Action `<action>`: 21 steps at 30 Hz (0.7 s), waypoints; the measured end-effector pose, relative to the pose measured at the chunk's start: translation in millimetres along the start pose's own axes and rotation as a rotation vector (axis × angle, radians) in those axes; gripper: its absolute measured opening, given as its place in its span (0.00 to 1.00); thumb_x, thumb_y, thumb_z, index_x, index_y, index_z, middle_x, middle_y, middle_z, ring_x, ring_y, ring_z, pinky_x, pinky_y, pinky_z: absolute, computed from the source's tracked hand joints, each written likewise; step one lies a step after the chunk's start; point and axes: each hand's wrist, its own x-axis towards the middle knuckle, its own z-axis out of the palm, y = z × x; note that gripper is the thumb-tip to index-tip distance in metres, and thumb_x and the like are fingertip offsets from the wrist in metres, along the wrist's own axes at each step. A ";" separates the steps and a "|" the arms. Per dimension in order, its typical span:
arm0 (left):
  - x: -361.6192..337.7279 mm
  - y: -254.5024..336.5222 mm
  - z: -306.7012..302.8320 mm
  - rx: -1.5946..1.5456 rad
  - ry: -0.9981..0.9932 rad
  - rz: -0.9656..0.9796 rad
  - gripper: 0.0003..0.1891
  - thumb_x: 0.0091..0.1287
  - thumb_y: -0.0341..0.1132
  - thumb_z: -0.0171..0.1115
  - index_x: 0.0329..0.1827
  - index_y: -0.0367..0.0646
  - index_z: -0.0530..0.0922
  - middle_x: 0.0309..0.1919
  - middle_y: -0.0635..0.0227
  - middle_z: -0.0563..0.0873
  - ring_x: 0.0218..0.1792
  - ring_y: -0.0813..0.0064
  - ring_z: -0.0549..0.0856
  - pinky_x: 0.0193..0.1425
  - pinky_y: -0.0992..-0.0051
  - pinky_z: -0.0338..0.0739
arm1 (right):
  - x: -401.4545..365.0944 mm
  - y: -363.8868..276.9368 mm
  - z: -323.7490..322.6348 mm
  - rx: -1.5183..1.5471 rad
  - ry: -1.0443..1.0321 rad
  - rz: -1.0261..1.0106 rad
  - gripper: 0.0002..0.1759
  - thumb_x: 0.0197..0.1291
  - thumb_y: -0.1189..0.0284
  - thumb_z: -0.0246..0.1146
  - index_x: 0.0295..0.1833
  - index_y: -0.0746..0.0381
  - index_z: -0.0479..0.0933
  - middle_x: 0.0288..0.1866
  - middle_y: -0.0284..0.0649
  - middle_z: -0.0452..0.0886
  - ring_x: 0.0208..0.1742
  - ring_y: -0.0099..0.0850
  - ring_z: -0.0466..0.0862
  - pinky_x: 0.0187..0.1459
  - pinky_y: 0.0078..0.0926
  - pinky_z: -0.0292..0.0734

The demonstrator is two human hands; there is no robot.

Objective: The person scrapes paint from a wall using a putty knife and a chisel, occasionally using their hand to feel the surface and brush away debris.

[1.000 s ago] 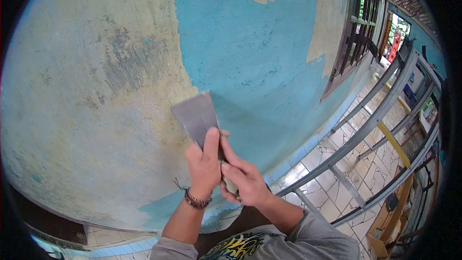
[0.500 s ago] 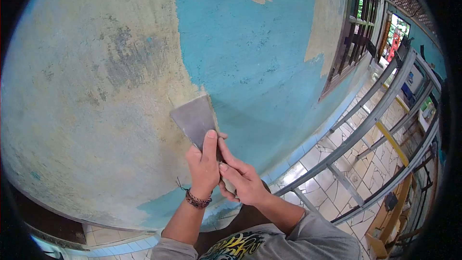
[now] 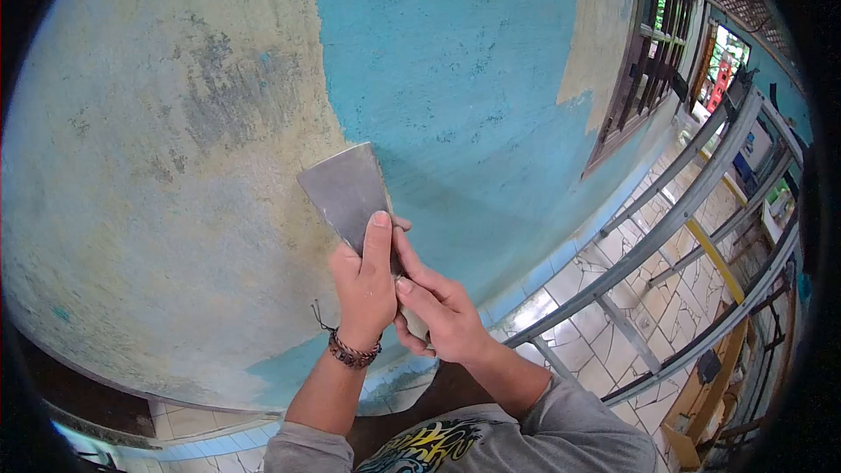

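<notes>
A wide grey scraper (image 3: 343, 191) lies with its blade against the wall, its front edge at the border between the bare beige plaster (image 3: 254, 201) and the blue paint (image 3: 438, 79). My left hand (image 3: 368, 285), with a braided bracelet at the wrist, grips the lower blade and handle, thumb pressed on the metal. Wrapped round the handle from the right is my right hand (image 3: 442, 311). Most of the handle is hidden by my fingers.
A metal ladder (image 3: 648, 258) stands at the right over the cracked-pattern tile floor (image 3: 604, 342). Beyond the blue paint is a barred window (image 3: 644, 61). A wooden box (image 3: 710, 394) sits at the lower right. A dark opening (image 3: 79, 385) shows at the lower left.
Both my hands and the scraper have moved up and slightly left along the paint border. The grip looks the same.
</notes>
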 end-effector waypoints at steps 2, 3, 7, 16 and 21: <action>-7.1 -12.0 0.1 0.030 0.026 0.006 0.19 0.77 0.42 0.53 0.36 0.34 0.81 0.25 0.75 0.78 0.26 0.86 0.74 0.29 0.79 0.67 | -6.9 3.9 -1.9 -0.003 0.025 0.064 0.31 0.77 0.68 0.46 0.82 0.50 0.47 0.28 0.32 0.73 0.16 0.18 0.68 0.15 0.16 0.62; -7.1 -12.9 1.0 0.043 0.038 0.017 0.19 0.77 0.42 0.53 0.36 0.34 0.81 0.25 0.75 0.78 0.26 0.86 0.74 0.29 0.79 0.67 | -7.1 4.2 -2.7 -0.009 0.034 0.090 0.31 0.77 0.68 0.46 0.82 0.50 0.47 0.28 0.32 0.73 0.16 0.18 0.68 0.15 0.16 0.62; 0.6 -2.6 3.3 0.037 0.028 0.004 0.18 0.77 0.41 0.53 0.35 0.34 0.81 0.25 0.75 0.78 0.27 0.85 0.74 0.29 0.79 0.68 | -0.9 -3.6 -0.7 0.001 0.030 0.045 0.32 0.77 0.68 0.47 0.82 0.50 0.47 0.28 0.33 0.73 0.16 0.18 0.68 0.15 0.16 0.62; 8.8 5.4 2.6 0.045 0.000 0.031 0.18 0.75 0.43 0.55 0.36 0.36 0.81 0.25 0.75 0.78 0.27 0.85 0.74 0.30 0.79 0.68 | 4.9 -14.5 3.2 -0.025 0.028 0.026 0.32 0.77 0.68 0.46 0.82 0.50 0.45 0.29 0.33 0.73 0.15 0.19 0.68 0.14 0.17 0.62; 0.3 -2.3 2.4 0.059 0.045 0.045 0.18 0.76 0.40 0.54 0.35 0.34 0.81 0.25 0.74 0.78 0.28 0.84 0.75 0.31 0.78 0.70 | -1.9 -7.3 1.6 -0.075 0.021 0.030 0.33 0.77 0.68 0.46 0.82 0.51 0.44 0.29 0.34 0.73 0.15 0.20 0.69 0.14 0.18 0.62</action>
